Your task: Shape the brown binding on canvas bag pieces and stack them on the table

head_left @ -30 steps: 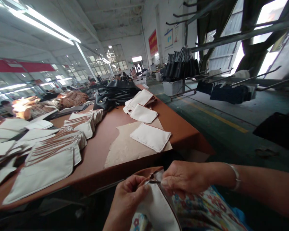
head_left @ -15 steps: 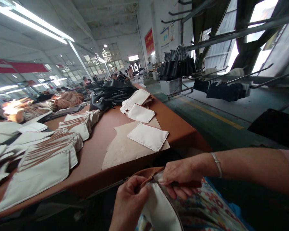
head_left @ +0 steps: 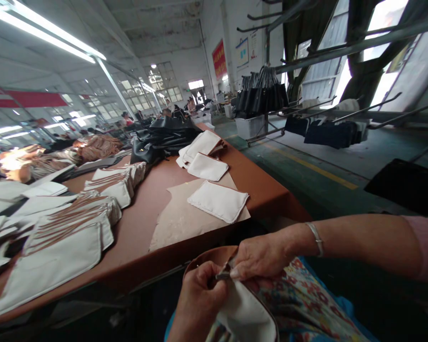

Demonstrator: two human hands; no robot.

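My left hand is closed in a pinch on the top edge of a white fabric pouch piece with brown edging, which hangs over my lap. My right hand is closed at the same edge, fingertips close to the left ones. Between the hands shows a small greyish metal-looking tip, probably part of the tool in my right hand; its dark red handle is hidden now. Behind the hands lies a brown, rounded surface. On the table, a similar white piece lies flat on a cardboard sheet.
The brown-covered table carries rows of overlapping white pieces on the left, a small white stack and a black leather-like pile behind. To the right, a metal rack holds black bags. Patterned cloth covers my lap.
Both hands stay at the pouch edge, with the right hand turned and shifted slightly left. The dark red handle under my right palm has gone out of sight; the metal tip shows more clearly.
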